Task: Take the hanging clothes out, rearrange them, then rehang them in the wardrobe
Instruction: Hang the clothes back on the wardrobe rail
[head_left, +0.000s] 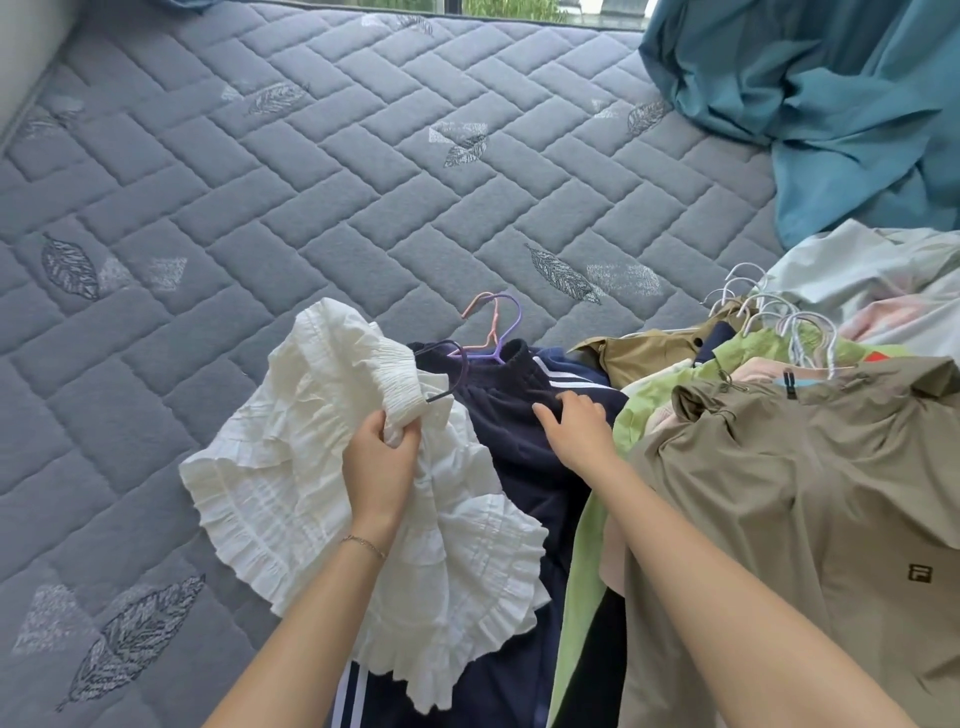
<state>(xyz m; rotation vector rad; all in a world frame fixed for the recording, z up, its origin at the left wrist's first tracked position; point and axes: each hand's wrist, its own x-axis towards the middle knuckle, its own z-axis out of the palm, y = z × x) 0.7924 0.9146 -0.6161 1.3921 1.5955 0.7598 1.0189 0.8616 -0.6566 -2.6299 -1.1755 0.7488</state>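
Grey quilted mattress (311, 182), leaf motifs stitched in. Left hand (382, 460) clenched round the gathered elastic waistband of a white ruffled skirt (291, 467). The skirt's upper part is lifted off the bed, and its tiered frills spread below the wrist, overlapping a navy garment (519, 457). Thin bracelet (363, 543) on the left wrist. Right hand (576, 421) lies palm down on the navy garment near its waistband, fingers extended and relaxed, grasping nothing. The navy garment lies flat on the mattress and has white side stripes. A dark hanger (460, 371) shows its hook between the skirt's waistband and the navy cloth; which garment it carries is unclear from this angle. Beyond the navy waistband a purple hanger (514, 317) and a pink hanger (477, 303) lie together, hooks toward the far side of the bed. To the right is a heap of hung clothes: khaki jacket (779, 493) on top, a lime-green garment (582, 571) beneath its left edge, and white hanger hooks (810, 332) bunched at the collars. Teal cloth (841, 114) is crumpled in the far right corner.
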